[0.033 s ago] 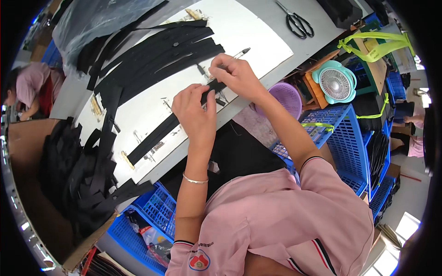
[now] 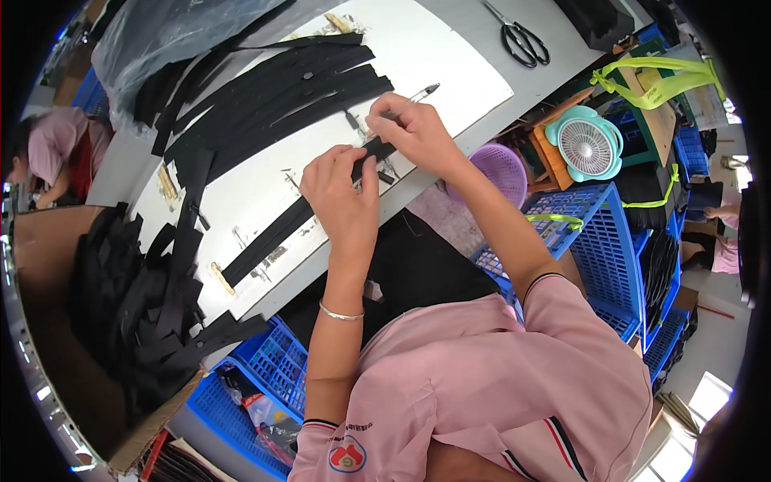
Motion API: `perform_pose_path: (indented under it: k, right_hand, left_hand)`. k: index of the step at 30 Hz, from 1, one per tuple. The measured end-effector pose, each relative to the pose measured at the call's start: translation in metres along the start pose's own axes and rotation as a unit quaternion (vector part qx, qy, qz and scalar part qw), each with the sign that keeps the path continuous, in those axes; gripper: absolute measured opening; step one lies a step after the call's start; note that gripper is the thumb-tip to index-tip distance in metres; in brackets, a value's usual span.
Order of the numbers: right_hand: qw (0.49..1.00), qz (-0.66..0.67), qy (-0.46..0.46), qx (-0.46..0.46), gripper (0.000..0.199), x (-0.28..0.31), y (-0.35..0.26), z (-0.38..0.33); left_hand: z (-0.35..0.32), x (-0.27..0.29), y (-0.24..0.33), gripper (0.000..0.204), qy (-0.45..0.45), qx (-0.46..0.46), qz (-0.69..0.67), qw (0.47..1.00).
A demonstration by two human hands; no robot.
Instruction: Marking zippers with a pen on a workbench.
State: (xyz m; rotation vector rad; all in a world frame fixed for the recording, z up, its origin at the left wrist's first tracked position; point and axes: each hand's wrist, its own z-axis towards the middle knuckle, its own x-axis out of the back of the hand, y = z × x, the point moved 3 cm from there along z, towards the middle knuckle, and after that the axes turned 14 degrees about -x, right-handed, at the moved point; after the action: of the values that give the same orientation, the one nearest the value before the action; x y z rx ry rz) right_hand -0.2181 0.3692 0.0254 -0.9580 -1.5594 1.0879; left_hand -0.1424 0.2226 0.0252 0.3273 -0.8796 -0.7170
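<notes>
A long black fabric strip (image 2: pixel 269 243) lies slantwise across the white board (image 2: pixel 470 76), its lower end beside a small yellowish block (image 2: pixel 222 279). My left hand (image 2: pixel 341 197) is closed on the strip near its upper end, with the thumb on the near side. Just to the right, my right hand (image 2: pixel 414 136) is closed at the strip's end, index finger and thumb bent together; its exact fingertip contact is hidden. A pen (image 2: pixel 424 92) lies on the board beyond my right hand. More black strips (image 2: pixel 281 96) lie side by side farther back.
Black scissors (image 2: pixel 522 44) lie at the far right of the table. A cardboard box (image 2: pixel 56 241) of black strips stands left. Blue crates (image 2: pixel 598 241), a purple basket (image 2: pixel 498 173) and a turquoise fan (image 2: pixel 585 145) are at right. Another person (image 2: pixel 60 149) works at far left.
</notes>
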Motion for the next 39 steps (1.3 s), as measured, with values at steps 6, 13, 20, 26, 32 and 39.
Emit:
perform_pose_path:
  k: [6,13,20,26,32,39]
  right_hand:
    - [0.988,-0.113,0.068,0.078,0.017,0.000,0.004,-0.005]
    - [0.979,-0.141,0.074,0.127,0.019,-0.005,0.005,-0.002]
    - [0.958,-0.215,0.087,0.170,0.019,-0.007,0.007,-0.002]
    - [0.994,-0.071,0.039,0.071,0.017,0.000,0.008,-0.004]
    - [0.985,-0.135,0.009,0.106,0.016,-0.003,0.005,-0.003]
    - [0.991,-0.115,-0.010,0.063,0.020,0.000,0.008,-0.005]
  left_hand:
    - [0.003,-0.006,0.003,0.013,0.010,0.000,0.011,1.000]
    - [0.002,-0.008,0.004,0.013,0.023,-0.001,0.037,0.999]
    - [0.003,-0.008,0.006,0.011,0.020,-0.002,0.037,0.999]
    - [0.004,-0.008,0.006,0.011,0.020,-0.003,0.033,0.999]
    - [0.004,-0.005,0.002,0.012,0.018,0.001,0.032,0.999]
    - [-0.001,0.001,-0.007,0.022,0.005,0.000,-0.046,0.999]
